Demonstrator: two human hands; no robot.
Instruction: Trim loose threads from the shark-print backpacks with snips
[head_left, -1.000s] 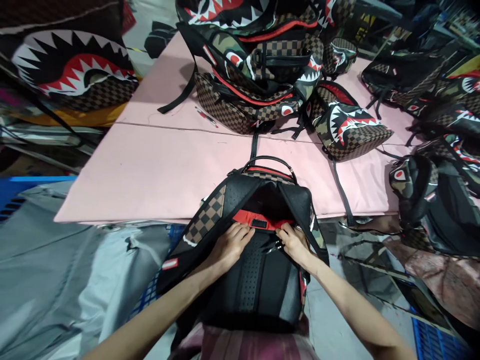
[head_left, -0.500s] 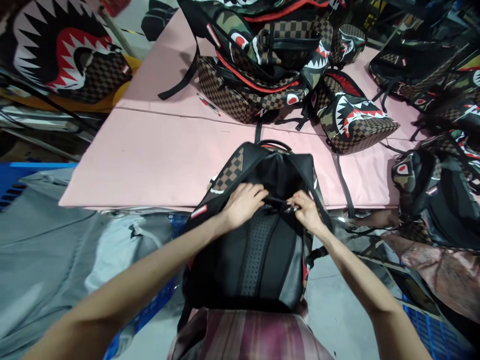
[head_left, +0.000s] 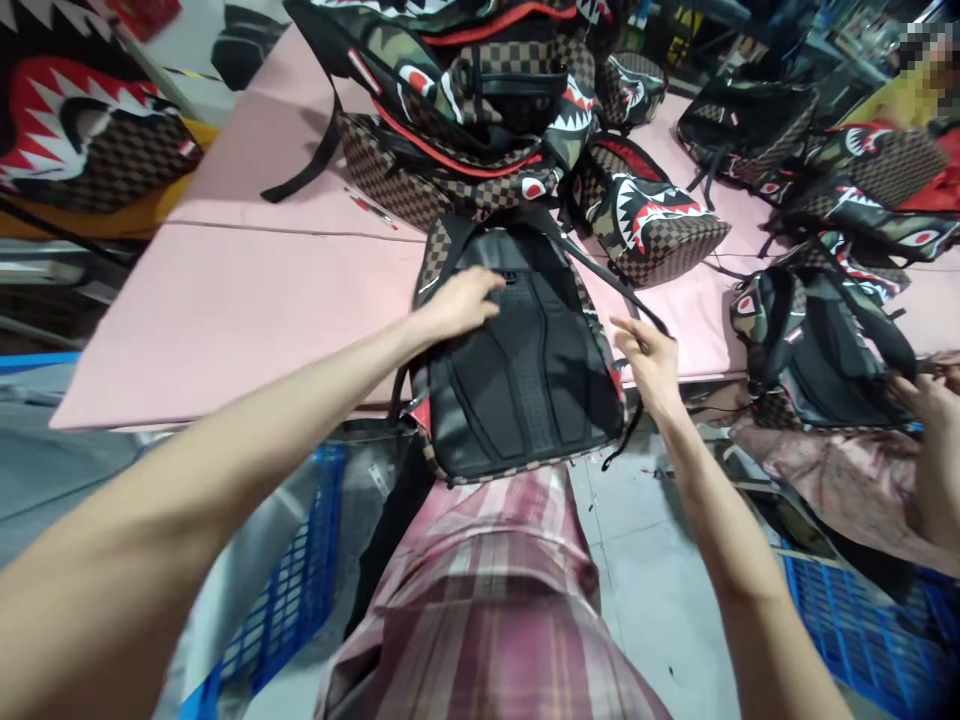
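A black backpack with brown checkered sides lies back panel up at the front edge of the pink table, partly over my lap. My left hand rests on its upper back panel, fingers apart and empty. To the right of the backpack, my right hand is beside a black strap, its fingers partly curled. Whether those fingers grip the strap is too blurred to tell.
Shark-mouth backpacks are heaped at the table's back, with a smaller one nearer. Another person's hands are at a black backpack on the right. Blue crates stand below.
The backpack has moved away from my body and lies flatter. My hands have left its top opening; the right one moved out to the side. Another person's hands have appeared at the right.
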